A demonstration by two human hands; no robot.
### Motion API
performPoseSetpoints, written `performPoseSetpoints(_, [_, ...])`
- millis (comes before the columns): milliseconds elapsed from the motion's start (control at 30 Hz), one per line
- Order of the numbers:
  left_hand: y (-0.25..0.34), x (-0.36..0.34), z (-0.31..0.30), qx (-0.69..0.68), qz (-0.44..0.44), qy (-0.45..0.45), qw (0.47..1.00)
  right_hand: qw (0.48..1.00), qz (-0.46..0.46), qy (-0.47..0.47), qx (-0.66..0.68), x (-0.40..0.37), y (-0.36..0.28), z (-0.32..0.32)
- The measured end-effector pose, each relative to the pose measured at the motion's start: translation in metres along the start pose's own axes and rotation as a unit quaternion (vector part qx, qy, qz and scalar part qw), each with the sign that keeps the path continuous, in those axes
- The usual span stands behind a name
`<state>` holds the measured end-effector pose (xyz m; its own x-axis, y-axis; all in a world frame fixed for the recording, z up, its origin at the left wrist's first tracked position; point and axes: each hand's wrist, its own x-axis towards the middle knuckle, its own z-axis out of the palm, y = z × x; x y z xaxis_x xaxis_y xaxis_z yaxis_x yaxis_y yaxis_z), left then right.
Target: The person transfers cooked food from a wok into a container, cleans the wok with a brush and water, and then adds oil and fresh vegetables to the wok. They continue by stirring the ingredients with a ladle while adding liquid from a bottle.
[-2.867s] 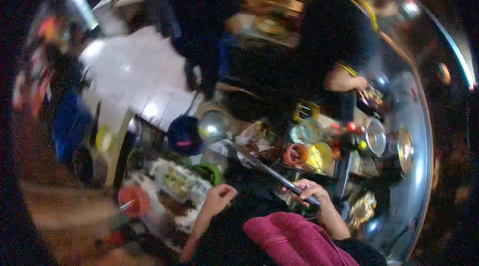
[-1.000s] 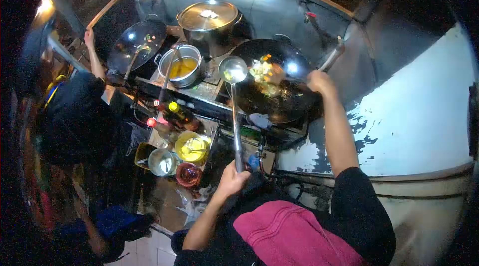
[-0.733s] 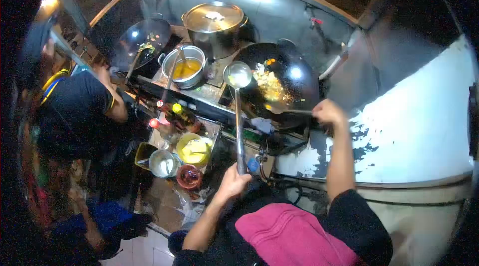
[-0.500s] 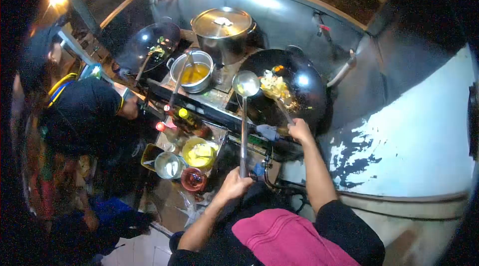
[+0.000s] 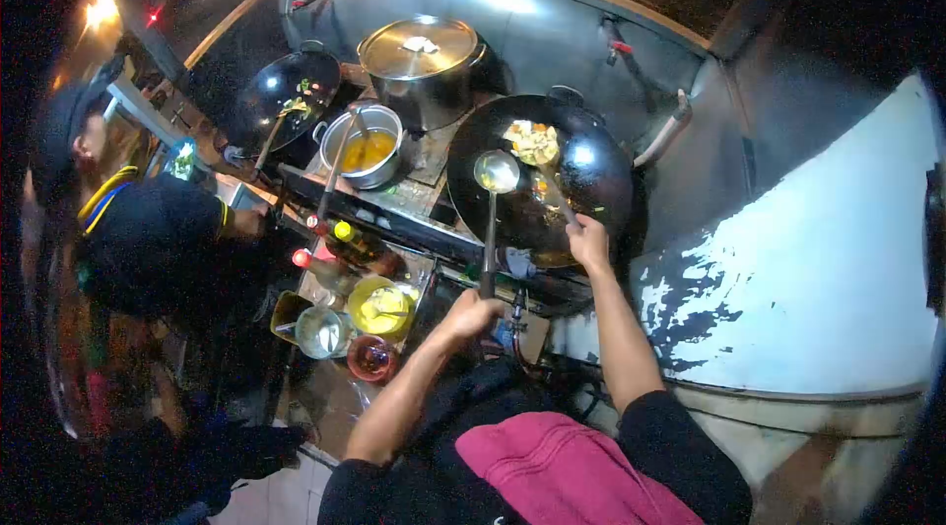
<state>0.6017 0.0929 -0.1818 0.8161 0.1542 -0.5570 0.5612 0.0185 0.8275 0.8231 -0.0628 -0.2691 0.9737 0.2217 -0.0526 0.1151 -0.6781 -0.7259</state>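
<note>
My left hand (image 5: 471, 314) is wrapped round the handle of a long metal ladle (image 5: 492, 220), whose round bowl hangs over the left part of a large black wok (image 5: 601, 195). Closed on the handle of a spatula (image 5: 562, 196), my right hand (image 5: 588, 241) is at the wok's near right side. The spatula's head lies under or against a heap of pale and orange food pieces (image 5: 533, 143). A few small bits lie lower in the wok.
A lidded pot (image 5: 422, 82), an open pot of yellow liquid (image 5: 389, 168) and a second wok (image 5: 258, 97) stand behind and left. Bottles (image 5: 347, 237) and bowls (image 5: 372, 358) are at the near left. A co-worker (image 5: 163, 229) stands at the left.
The ladle's bowl has moved right and down over the wok, with my left hand higher. The food is gathered further back in the wok. The view has shifted slightly.
</note>
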Motion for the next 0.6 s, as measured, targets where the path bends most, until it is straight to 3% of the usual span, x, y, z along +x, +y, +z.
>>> performPoseSetpoints(100, [-0.023, 0.042, 0.003, -0.001, -0.005, -0.017, 1.000, 1.000, -0.007, -0.009, -0.019, -0.005, 0.001, -0.018])
performPoseSetpoints(167, [-0.025, 0.061, -0.001, 0.078, 0.013, -0.081, 0.994, 0.999, -0.030, 0.007, -0.044, -0.014, -0.005, -0.032])
performPoseSetpoints(233, [-0.007, 0.056, 0.004, 0.091, -0.015, -0.050, 0.995, 0.998, -0.028, 0.008, -0.051, -0.031, -0.019, -0.046])
performPoseSetpoints(300, [-0.012, 0.065, 0.005, -0.047, 0.060, -0.044, 0.996, 0.995, -0.015, 0.010, -0.096, -0.049, -0.030, -0.053])
performPoseSetpoints(367, [-0.009, 0.068, 0.007, -0.019, 0.073, -0.027, 0.997, 0.994, -0.033, 0.002, -0.107, -0.058, -0.017, -0.046])
performPoseSetpoints(467, [-0.002, 0.065, 0.008, -0.055, 0.029, -0.020, 0.998, 0.983, -0.059, 0.025, -0.173, -0.080, -0.014, -0.038])
performPoseSetpoints(600, [-0.013, 0.076, -0.002, 0.030, -0.002, -0.063, 0.998, 0.969, -0.091, 0.053, -0.222, -0.091, -0.005, -0.036])
